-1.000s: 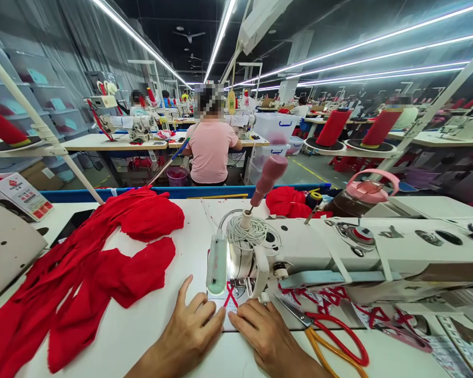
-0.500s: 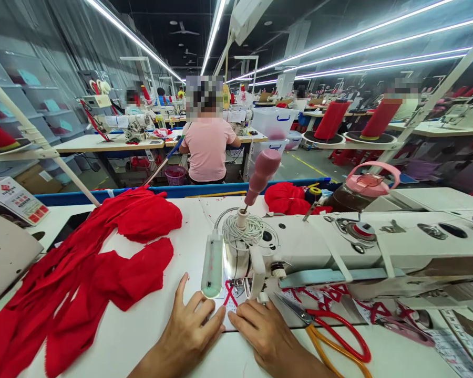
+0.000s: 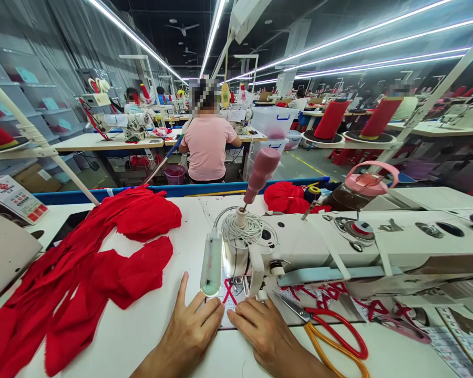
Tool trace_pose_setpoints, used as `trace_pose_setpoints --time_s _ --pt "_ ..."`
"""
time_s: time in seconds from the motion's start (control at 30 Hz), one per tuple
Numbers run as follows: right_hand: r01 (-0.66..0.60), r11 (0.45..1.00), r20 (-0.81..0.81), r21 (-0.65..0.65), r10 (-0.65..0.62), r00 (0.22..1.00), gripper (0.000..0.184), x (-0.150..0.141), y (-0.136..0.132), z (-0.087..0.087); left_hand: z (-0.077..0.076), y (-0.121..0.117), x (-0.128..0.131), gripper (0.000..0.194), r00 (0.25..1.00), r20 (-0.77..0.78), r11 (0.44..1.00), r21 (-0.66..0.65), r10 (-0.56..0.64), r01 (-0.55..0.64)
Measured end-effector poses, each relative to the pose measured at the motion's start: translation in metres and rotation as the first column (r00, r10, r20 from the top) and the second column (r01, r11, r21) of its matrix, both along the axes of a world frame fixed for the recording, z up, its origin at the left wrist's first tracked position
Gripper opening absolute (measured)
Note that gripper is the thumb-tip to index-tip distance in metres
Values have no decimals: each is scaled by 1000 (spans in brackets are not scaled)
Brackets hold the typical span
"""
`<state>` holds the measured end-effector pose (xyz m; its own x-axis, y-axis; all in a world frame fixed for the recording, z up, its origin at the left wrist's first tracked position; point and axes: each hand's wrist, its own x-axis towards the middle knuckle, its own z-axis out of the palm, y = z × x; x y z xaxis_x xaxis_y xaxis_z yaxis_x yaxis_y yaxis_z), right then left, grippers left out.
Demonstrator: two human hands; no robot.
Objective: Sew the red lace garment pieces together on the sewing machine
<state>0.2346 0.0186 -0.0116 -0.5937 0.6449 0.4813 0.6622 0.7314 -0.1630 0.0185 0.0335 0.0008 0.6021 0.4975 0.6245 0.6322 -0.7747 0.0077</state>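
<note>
A white printed sheet point(image 3: 226, 303) with a crossed red ribbon point(image 3: 229, 293) lies under the needle end of the sewing machine point(image 3: 305, 249). My left hand point(image 3: 191, 328) rests left of it, fingers spread and one pointing away from me; its fingertips meet the sheet's left edge. On the near right side, my right hand point(image 3: 262, 328) lies palm down with bent fingers, tips on the sheet beside the presser foot. Part of the sheet is hidden under the hands and the lamp point(image 3: 212, 265). Scissors point(image 3: 331, 331) with red and orange handles lie right of my right hand.
Red fabric point(image 3: 114, 268) is heaped on the left of the table. A pink-handled screwdriver point(image 3: 262, 176) stands upright on the machine head. Behind the machine are a jug point(image 3: 366, 184) and red thread cones point(image 3: 331, 121). A person in pink point(image 3: 208, 147) sits ahead.
The sheet and ribbon have shifted slightly away from me, toward the machine. My left fingers have straightened a little; my right hand has barely moved.
</note>
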Motion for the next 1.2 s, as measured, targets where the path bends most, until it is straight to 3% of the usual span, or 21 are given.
trace_pose_setpoints --time_s 0.53,0.73,0.93,1.07,1.2 --pt "-3 1000 14 22 2 1000 39 0 -1 0 -1 -1 -1 23 999 32 999 -37 7 -6" --pt "-3 999 -4 54 3 1000 36 -1 -1 1 -11 -4 -6 28 999 43 983 -186 12 -4" --pt "4 999 28 38 -5 1000 40 1 -2 4 -20 -5 -7 31 998 59 987 -162 24 -14" --pt "13 999 -41 35 -12 999 35 4 -1 7 -17 -5 -6 31 998 52 988 -156 19 -11" --pt "22 999 -70 42 -19 997 47 6 2 8 -13 -5 -4 30 999 50 989 -146 18 -10"
